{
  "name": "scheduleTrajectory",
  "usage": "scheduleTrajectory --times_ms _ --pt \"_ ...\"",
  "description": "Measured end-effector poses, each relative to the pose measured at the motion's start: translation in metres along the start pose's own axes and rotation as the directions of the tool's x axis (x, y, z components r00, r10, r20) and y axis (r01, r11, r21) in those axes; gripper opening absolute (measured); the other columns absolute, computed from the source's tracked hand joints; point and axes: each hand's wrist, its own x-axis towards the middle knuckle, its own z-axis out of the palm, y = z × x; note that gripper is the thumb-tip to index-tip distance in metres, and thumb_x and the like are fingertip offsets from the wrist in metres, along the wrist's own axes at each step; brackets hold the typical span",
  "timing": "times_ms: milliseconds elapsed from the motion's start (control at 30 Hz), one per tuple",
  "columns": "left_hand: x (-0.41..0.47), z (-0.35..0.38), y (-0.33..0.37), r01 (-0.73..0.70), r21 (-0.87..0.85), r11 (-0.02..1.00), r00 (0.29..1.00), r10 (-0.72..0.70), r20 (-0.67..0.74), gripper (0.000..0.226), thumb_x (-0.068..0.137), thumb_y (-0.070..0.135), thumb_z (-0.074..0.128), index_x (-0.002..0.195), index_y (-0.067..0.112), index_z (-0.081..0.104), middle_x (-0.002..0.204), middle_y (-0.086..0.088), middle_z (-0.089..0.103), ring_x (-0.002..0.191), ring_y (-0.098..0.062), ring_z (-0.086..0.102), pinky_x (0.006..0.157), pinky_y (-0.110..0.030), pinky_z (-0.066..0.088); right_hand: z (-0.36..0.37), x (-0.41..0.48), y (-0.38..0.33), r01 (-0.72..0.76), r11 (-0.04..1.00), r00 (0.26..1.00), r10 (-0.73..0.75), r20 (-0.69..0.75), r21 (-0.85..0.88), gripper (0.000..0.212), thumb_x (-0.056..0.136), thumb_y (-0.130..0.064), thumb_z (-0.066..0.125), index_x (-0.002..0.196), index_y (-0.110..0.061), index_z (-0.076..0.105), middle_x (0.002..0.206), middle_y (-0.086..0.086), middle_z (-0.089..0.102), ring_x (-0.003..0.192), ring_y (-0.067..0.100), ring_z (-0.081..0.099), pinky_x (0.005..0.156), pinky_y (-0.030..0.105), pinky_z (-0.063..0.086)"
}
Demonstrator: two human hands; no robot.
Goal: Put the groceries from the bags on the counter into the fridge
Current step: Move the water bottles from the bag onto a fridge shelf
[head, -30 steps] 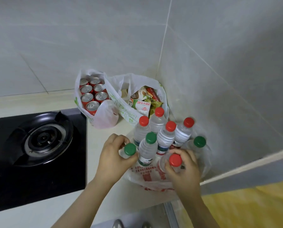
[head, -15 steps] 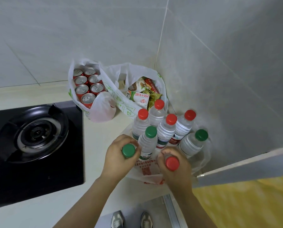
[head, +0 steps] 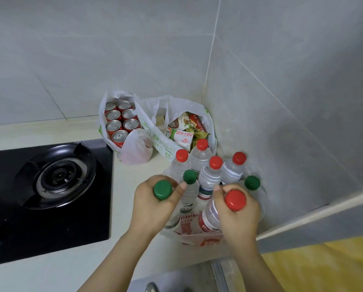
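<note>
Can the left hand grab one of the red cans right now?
Probably not yet: the left hand grips a green-capped bottle. The cans stand uncovered in their open bag, so nothing else blocks them.

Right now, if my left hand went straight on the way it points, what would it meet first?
Most likely the standing green-capped bottle in the bag: your left hand, gripping the held green-capped bottle, has its thumb tip right beside it. Depth is hard to judge from one view.
</note>
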Motion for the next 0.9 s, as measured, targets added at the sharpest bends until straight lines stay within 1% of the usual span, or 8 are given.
scheduleTrajectory --times_ms 100,167,267,367,533,633,733,900 --pt "-0.007 -0.006 0.023 -0.037 -0.043 0.998 0.997 0.035 -0.062 0.016 0.075 0.024 0.078 0.066 0.016 0.069 0.068 0.009 0.069 0.066 -0.003 0.061 0.059 -0.008 0.044 -0.012 0.012 -0.021 0.061 0.997 0.998 -0.061 0.002 0.047 0.027 0.081 -0.015 0.073 0.059 -0.018 0.058 0.061 -0.008 0.061 0.058 0.009 0.057 0.060 0.011 0.042" --pt "-0.011 -0.009 0.039 -0.075 -0.060 0.995 0.993 0.069 -0.096 0.017 0.076 0.023 0.078 0.064 0.016 0.068 0.065 0.009 0.068 0.061 -0.002 0.060 0.056 -0.007 0.042 -0.020 0.019 -0.037 0.117 0.989 0.993 -0.118 0.008 0.089 0.027 0.079 -0.024 0.071 0.057 -0.016 0.057 0.057 -0.009 0.059 0.055 0.007 0.054 0.059 0.011 0.040" --pt "-0.021 -0.014 0.059 -0.123 -0.077 0.989 0.985 0.112 -0.134 0.019 0.075 0.026 0.078 0.065 0.012 0.069 0.063 0.002 0.067 0.057 -0.003 0.057 0.054 -0.008 0.041 -0.029 0.026 -0.056 0.145 0.973 0.987 -0.155 0.039 0.178 0.026 0.076 -0.032 0.069 0.055 -0.021 0.057 0.055 -0.013 0.059 0.054 0.005 0.055 0.059 0.013 0.042" --pt "-0.032 -0.022 0.074 -0.160 -0.112 0.981 0.971 0.136 -0.196 0.026 0.071 0.035 0.075 0.067 0.010 0.071 0.066 -0.001 0.069 0.062 -0.005 0.060 0.057 -0.008 0.042 -0.036 0.029 -0.075 0.148 0.957 0.978 -0.180 0.109 0.250 0.031 0.075 -0.042 0.067 0.058 -0.017 0.059 0.057 -0.005 0.064 0.056 0.010 0.060 0.059 0.015 0.046" --pt "-0.050 -0.043 0.086 -0.189 -0.090 0.978 0.947 0.157 -0.281 0.017 0.075 0.025 0.075 0.067 0.011 0.072 0.068 0.000 0.070 0.063 -0.003 0.061 0.057 -0.007 0.041 -0.031 0.027 -0.106 0.198 0.918 0.947 -0.270 0.176 0.344 0.032 0.078 -0.026 0.068 0.053 -0.011 0.055 0.047 -0.003 0.051 0.047 0.010 0.047 0.053 0.011 0.038" --pt "-0.059 -0.062 0.089 -0.202 -0.066 0.977 0.927 0.169 -0.335 0.018 0.076 0.024 0.075 0.066 0.010 0.071 0.066 -0.001 0.069 0.060 -0.003 0.058 0.056 -0.009 0.042 -0.021 0.019 -0.121 0.245 0.892 0.916 -0.341 0.210 0.380 0.034 0.079 -0.025 0.068 0.058 -0.001 0.057 0.052 0.008 0.054 0.054 0.022 0.051 0.052 0.017 0.042" --pt "-0.067 -0.087 0.089 -0.202 -0.048 0.978 0.899 0.166 -0.406 0.015 0.076 0.023 0.076 0.065 0.013 0.071 0.064 0.005 0.068 0.060 -0.001 0.059 0.056 -0.008 0.042 -0.008 0.008 -0.137 0.267 0.870 0.882 -0.394 0.258 0.415 0.035 0.080 -0.024 0.068 0.057 0.000 0.057 0.052 0.008 0.054 0.054 0.023 0.051 0.054 0.020 0.043" --pt "-0.086 -0.141 0.084 -0.214 -0.031 0.976 0.840 0.168 -0.516 0.020 0.074 0.020 0.078 0.060 0.015 0.067 0.060 0.003 0.067 0.059 -0.006 0.060 0.056 -0.012 0.044 0.028 -0.022 -0.170 0.275 0.828 0.824 -0.464 0.324 0.489 0.033 0.080 -0.021 0.067 0.056 -0.003 0.055 0.054 0.008 0.051 0.054 0.019 0.049 0.054 0.012 0.038"
